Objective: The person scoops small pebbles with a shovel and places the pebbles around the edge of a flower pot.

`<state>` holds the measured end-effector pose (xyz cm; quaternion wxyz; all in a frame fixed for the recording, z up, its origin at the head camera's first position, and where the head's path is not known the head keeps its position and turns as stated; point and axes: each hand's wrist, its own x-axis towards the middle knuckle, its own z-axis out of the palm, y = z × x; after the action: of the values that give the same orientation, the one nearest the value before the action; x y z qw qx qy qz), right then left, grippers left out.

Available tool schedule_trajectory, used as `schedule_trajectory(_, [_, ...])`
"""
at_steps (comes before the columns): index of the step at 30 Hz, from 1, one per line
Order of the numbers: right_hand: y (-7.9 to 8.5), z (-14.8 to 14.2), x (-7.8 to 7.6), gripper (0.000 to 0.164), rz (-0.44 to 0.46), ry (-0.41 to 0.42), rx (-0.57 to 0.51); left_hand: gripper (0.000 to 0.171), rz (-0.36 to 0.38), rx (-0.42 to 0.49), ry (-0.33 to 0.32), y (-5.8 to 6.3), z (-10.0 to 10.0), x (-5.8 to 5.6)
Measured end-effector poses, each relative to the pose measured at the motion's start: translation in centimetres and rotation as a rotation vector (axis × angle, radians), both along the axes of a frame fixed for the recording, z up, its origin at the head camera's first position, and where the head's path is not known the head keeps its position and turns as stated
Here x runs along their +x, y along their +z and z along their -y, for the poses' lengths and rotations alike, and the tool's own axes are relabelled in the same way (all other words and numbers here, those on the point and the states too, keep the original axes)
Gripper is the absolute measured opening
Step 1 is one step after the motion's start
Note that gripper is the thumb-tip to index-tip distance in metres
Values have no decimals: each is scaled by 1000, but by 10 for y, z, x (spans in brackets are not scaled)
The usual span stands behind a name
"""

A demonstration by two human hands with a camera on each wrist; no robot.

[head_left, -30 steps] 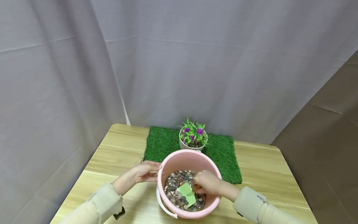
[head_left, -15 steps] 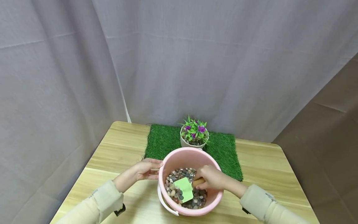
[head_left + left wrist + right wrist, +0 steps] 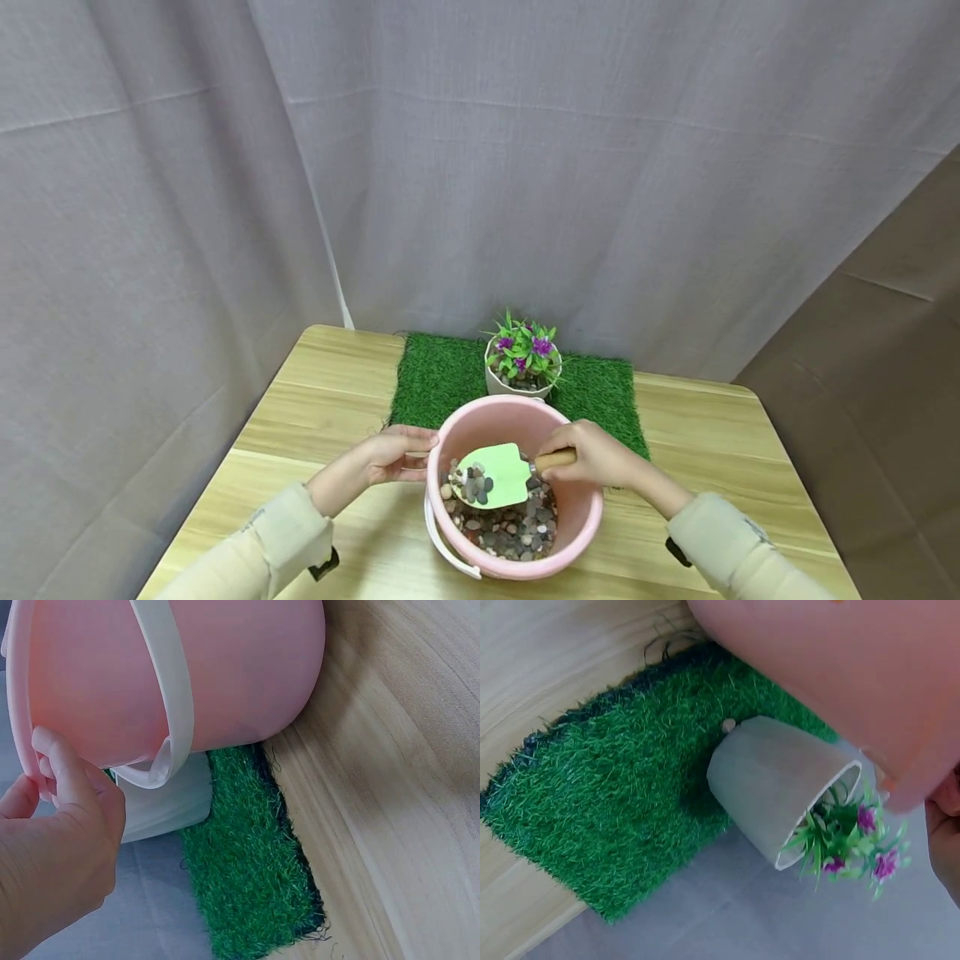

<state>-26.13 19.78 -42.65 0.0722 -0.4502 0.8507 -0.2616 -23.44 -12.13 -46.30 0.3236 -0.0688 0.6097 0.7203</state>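
Observation:
My left hand (image 3: 393, 454) pinches the rim of a pink bucket (image 3: 240, 667) at its left side, thumb on one side and fingers on the other. Inside the bucket lies a layer of mixed pebbles (image 3: 517, 537). With my right hand (image 3: 596, 457) I grip the wooden handle of a light green trowel (image 3: 504, 473), whose blade is held level above that layer. A small heap of pebbles (image 3: 477, 485) rests toward the blade's tip. In the right wrist view only the edge of the right hand (image 3: 946, 840) shows, beside the bucket's rim.
Just behind the bucket, a white pot (image 3: 517, 387) with a purple-flowered plant (image 3: 522, 350) stands on a green grass mat (image 3: 596, 400). One pebble (image 3: 729, 725) lies on the mat beside the pot. The bucket's white handle (image 3: 448, 550) hangs down on the left. Grey curtains surround the wooden table (image 3: 337, 375).
The trowel has come up out of the pebbles with some on its blade, and its tip has swung left. My right hand has moved up and right; the left stays at the rim.

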Motion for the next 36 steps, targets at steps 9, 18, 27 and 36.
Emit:
schedule_trajectory(9, [11, -10, -3, 20, 38, -81, -49, 38, 12, -10, 11, 2, -1, 1])
schedule_trajectory(18, [17, -14, -4, 21, 5, -109, -43, 37, -2, -8, 12, 2, 0, 2])
schedule_trajectory(27, [18, -24, -11, 19, -8, -145, -65, 45, -5, 20, -17, 0, 1, 1])
schedule_trajectory(36, [24, -35, -13, 22, 13, -211, -81, 48, -3, 43, -38, -2, 3, -1])
